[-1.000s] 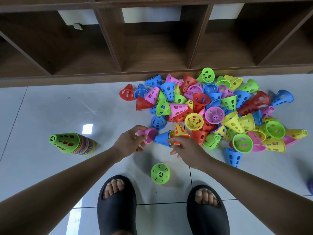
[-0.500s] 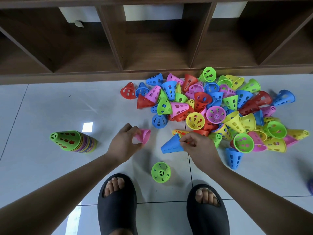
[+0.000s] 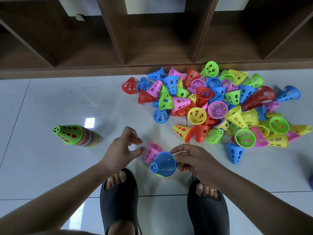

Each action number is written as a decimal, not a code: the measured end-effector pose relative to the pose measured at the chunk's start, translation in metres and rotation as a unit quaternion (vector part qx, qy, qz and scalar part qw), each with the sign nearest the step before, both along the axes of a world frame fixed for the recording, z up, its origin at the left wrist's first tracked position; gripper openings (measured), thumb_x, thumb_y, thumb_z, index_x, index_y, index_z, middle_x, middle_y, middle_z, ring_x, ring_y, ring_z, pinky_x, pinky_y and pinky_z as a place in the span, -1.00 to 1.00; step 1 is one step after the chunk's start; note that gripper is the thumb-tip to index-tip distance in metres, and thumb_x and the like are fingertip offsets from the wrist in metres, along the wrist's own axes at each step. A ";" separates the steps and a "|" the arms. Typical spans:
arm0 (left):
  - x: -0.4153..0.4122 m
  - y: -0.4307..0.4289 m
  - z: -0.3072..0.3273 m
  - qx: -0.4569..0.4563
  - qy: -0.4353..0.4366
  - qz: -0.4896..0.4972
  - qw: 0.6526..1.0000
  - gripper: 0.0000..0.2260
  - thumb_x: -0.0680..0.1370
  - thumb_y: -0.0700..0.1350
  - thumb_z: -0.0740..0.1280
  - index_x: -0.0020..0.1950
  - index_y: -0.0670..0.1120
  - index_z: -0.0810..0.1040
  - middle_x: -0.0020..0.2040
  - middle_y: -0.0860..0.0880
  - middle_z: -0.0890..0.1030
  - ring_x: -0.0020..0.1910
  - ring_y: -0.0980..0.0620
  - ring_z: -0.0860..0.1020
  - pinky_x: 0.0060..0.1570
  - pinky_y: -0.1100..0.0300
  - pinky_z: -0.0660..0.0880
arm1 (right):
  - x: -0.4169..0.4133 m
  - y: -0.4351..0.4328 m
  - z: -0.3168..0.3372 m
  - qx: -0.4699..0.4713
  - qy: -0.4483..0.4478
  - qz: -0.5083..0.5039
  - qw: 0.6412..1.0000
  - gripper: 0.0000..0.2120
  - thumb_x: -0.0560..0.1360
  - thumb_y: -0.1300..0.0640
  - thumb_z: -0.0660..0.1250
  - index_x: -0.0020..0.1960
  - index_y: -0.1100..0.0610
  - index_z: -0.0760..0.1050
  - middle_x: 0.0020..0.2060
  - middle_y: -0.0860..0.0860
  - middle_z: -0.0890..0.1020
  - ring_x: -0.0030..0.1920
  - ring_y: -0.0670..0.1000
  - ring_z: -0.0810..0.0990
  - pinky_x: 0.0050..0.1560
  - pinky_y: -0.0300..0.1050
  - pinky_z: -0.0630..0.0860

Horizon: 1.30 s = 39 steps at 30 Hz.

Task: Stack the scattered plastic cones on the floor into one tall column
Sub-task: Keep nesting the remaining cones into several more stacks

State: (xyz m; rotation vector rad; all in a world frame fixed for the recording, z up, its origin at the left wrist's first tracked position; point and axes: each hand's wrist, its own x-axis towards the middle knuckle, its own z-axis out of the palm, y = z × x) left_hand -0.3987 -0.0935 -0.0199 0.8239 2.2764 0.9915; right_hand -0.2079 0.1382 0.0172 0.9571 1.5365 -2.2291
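At the left of the frame the stack of cones (image 3: 77, 137) sits on glossy pale floor tiles (image 3: 50, 102). Its top cone is green, with slotted walls and a spoked, narrow tip that points toward the left edge. Beneath it, thin rims in purple, yellow and other colours are packed tight.

Right of that, at lower centre, the left hand (image 3: 121, 150) has loosely curled fingers with a gap between thumb and forefinger, and it grips nothing. A pink cone (image 3: 151, 152) of perforated plastic lies just beside its thumb tip. Whether the two touch cannot be told.

Overlapping the pink cone's lower right side is a blue cone (image 3: 163, 164), its small spoked tip turned down and left. The right hand (image 3: 194, 161) pinches its wide rim between thumb and fingertips. A sliver of a green cone (image 3: 159, 175) peeks out below the blue one.

Two matte black slippers (image 3: 118, 200) fill the bottom centre, toes showing through their open fronts.

The loose pile of cones (image 3: 220, 107) spreads across the centre right: red, blue, pink, yellow and green. All are thin plastic with rounded holes, some lying on their sides and some mouth-up like small bowls. A lone blue cone (image 3: 234, 153) stands apart at the pile's lower edge.

A dark wooden shelf (image 3: 152, 39) with open, slanted compartments runs along the top of the frame.
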 end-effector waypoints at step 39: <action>0.034 0.026 0.034 0.032 -0.277 -0.036 0.960 -0.82 0.71 -0.07 0.36 0.01 -0.16 0.62 -0.20 -0.04 0.66 -0.20 0.07 0.56 -0.17 0.13 0.47 | -0.004 0.015 -0.037 0.227 -0.022 -0.050 0.972 -0.64 0.63 0.34 0.28 0.23 -0.06 0.64 0.15 -0.02 0.71 -0.03 -0.01 0.78 -0.06 -0.04 0.66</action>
